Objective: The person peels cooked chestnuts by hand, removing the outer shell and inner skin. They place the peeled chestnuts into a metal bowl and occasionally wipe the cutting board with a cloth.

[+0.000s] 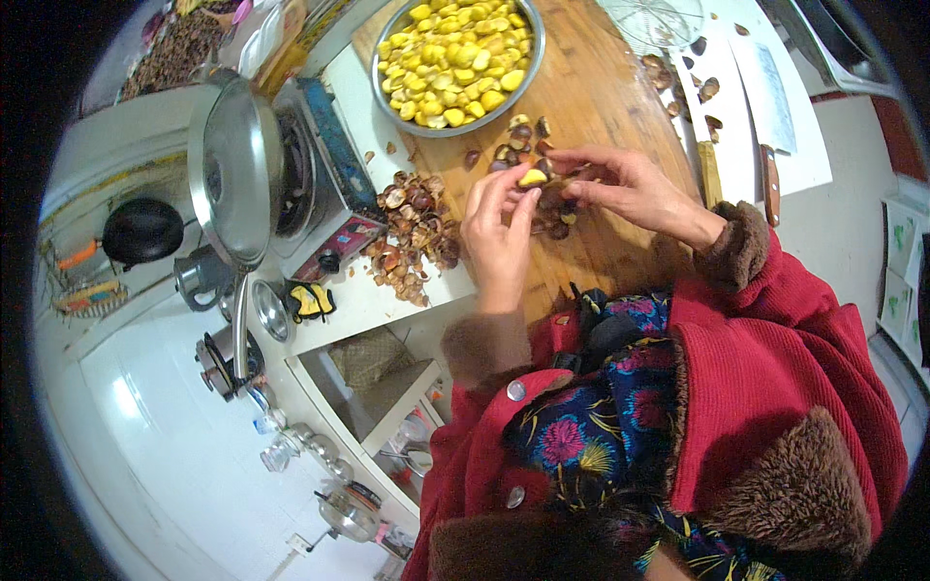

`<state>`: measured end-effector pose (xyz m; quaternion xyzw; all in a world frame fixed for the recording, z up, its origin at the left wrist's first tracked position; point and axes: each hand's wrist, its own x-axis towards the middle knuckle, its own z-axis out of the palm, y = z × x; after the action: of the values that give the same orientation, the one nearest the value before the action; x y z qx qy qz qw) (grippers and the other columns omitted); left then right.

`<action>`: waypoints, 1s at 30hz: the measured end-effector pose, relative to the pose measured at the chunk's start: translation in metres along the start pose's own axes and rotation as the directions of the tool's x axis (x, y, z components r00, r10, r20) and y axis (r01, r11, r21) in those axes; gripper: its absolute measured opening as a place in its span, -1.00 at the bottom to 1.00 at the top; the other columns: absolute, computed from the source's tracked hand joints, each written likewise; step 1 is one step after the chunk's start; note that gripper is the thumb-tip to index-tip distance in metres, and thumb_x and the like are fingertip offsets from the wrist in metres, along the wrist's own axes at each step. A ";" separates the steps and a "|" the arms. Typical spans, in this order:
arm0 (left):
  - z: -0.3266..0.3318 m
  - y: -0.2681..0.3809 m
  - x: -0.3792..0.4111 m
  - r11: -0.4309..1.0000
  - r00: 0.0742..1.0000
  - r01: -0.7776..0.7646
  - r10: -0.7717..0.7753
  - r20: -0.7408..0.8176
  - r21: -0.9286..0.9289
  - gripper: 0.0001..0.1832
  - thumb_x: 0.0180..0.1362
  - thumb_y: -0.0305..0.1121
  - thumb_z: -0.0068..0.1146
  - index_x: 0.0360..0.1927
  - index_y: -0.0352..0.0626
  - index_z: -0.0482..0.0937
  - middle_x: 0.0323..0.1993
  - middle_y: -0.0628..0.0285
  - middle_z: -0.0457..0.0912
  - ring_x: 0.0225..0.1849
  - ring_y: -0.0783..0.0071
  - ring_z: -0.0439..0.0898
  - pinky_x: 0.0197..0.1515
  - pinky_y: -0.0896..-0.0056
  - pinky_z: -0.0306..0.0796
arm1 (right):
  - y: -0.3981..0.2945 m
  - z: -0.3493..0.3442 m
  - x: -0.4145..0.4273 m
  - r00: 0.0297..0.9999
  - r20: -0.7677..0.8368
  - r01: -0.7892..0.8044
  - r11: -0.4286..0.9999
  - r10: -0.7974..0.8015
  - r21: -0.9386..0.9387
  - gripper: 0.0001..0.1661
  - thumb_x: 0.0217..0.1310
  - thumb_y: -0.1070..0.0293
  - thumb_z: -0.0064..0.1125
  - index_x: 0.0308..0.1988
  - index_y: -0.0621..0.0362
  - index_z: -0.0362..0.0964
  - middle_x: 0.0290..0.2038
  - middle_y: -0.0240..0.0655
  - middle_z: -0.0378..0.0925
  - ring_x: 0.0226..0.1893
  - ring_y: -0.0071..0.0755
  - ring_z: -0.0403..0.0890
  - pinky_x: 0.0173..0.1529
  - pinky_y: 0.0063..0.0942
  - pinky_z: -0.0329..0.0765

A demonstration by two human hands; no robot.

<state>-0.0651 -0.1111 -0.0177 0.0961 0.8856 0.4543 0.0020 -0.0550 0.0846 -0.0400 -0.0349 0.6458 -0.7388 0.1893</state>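
Between the thumb and fingers of my left hand is a peeled yellow chestnut. My right hand is just to the right of it, thumb and forefinger reaching toward the nut. Whether those right fingers grip a bit of shell is too small to tell. Under and around both hands, a small heap of dark brown chestnuts, some cut open, lies on a wooden board. Beyond them, a metal bowl full of yellow chestnut kernels stands on the board.
Chestnut shells are piled left of the board. Further left is a gas stove with a lidded pan. On the right lie a cleaver, a knife with a wooden handle, scattered shells and a wire strainer.
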 end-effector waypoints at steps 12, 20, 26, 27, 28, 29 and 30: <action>0.024 0.053 -0.025 0.708 0.952 0.292 -0.279 0.125 -0.643 -0.75 0.15 -0.58 0.19 -0.11 -0.35 0.45 -0.25 0.21 0.57 -0.19 0.56 0.55 -0.10 0.60 0.45 | -0.038 0.001 -0.039 0.958 -0.130 0.242 0.963 -0.256 -0.119 -0.60 0.06 0.47 0.30 -0.03 0.20 0.49 -0.31 -0.32 0.59 -0.28 -0.48 0.62 -0.22 -0.52 0.57; 0.019 0.077 -0.034 0.724 0.943 0.310 -0.317 0.102 -0.616 -0.79 0.13 -0.58 0.22 -0.17 -0.38 0.50 -0.27 0.21 0.56 -0.22 0.55 0.56 -0.09 0.58 0.47 | -0.034 0.013 -0.046 0.889 -0.178 0.331 0.861 -0.422 -0.385 -0.62 -0.09 0.45 0.38 -0.17 0.19 0.52 -0.33 -0.22 0.54 -0.35 -0.28 0.62 -0.32 -0.45 0.55; 0.033 0.058 -0.036 0.803 0.972 0.218 -0.230 0.049 -0.554 -0.90 0.22 -0.50 0.13 -0.30 -0.37 0.56 -0.29 0.23 0.57 -0.24 0.54 0.56 -0.14 0.54 0.45 | -0.030 0.011 -0.050 0.895 -0.252 0.278 0.902 -0.368 -0.329 -0.65 -0.09 0.46 0.38 -0.20 0.22 0.52 -0.41 -0.21 0.53 -0.46 -0.32 0.62 -0.39 -0.47 0.55; 0.033 0.059 -0.036 0.834 0.977 0.202 -0.210 0.042 -0.514 -0.90 0.23 -0.50 0.12 -0.31 -0.37 0.56 -0.30 0.22 0.57 -0.25 0.54 0.56 -0.15 0.55 0.45 | -0.030 0.010 -0.050 0.890 -0.254 0.286 0.897 -0.379 -0.337 -0.65 -0.09 0.45 0.38 -0.20 0.22 0.52 -0.42 -0.21 0.53 -0.47 -0.33 0.62 -0.39 -0.48 0.55; 0.032 0.061 -0.036 0.862 0.981 0.185 -0.192 0.034 -0.471 -0.90 0.24 -0.49 0.10 -0.32 -0.36 0.55 -0.30 0.22 0.57 -0.25 0.54 0.56 -0.17 0.55 0.44 | -0.029 0.011 -0.050 0.885 -0.254 0.295 0.892 -0.390 -0.343 -0.65 -0.09 0.45 0.38 -0.21 0.22 0.52 -0.43 -0.22 0.53 -0.47 -0.35 0.62 -0.40 -0.48 0.55; 0.032 0.064 -0.037 0.888 0.984 0.168 -0.173 0.028 -0.427 -0.89 0.25 -0.49 0.09 -0.33 -0.35 0.55 -0.31 0.21 0.57 -0.26 0.54 0.56 -0.18 0.55 0.43 | -0.029 0.011 -0.051 0.884 -0.254 0.295 0.890 -0.393 -0.349 -0.65 -0.09 0.45 0.39 -0.21 0.23 0.52 -0.44 -0.22 0.53 -0.47 -0.36 0.61 -0.40 -0.49 0.54; 0.032 0.065 -0.037 0.926 0.988 0.142 -0.154 -0.005 -0.349 -0.89 0.25 -0.48 0.09 -0.32 -0.34 0.56 -0.33 0.25 0.57 -0.28 0.57 0.54 -0.18 0.57 0.42 | -0.030 0.011 -0.052 0.883 -0.253 0.294 0.886 -0.395 -0.358 -0.65 -0.10 0.46 0.39 -0.21 0.23 0.52 -0.44 -0.22 0.53 -0.47 -0.38 0.61 -0.40 -0.51 0.54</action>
<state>-0.0149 -0.0547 0.0128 0.0197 0.7960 0.6038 0.0389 -0.0103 0.0938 0.0008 -0.0597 0.7585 -0.6460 -0.0614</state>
